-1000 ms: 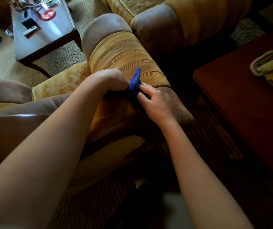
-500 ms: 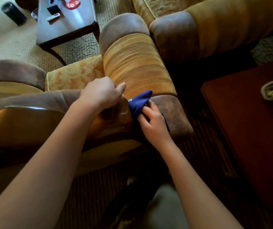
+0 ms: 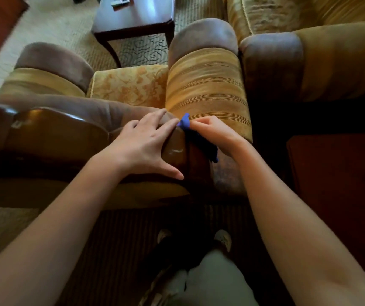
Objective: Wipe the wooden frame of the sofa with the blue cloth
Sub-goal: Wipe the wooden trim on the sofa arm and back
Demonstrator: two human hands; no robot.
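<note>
The sofa's glossy brown wooden frame runs along the top of its back, ending in a rounded corner beside the striped armrest. My left hand rests flat on that corner, fingers spread and thumb stretched down the wood. My right hand grips the blue cloth and presses it into the gap between the frame's corner and the armrest. Most of the cloth hangs dark and shadowed below my right hand.
A second armchair stands close on the right. A dark coffee table with small items sits on the carpet behind the sofa. A red-brown table is at the right edge. My feet stand on striped carpet below.
My left hand has opened and now lies flat on the frame's corner. My right hand has brought the cloth up against the corner. The view has shifted so the sofa sits lower and further right.
</note>
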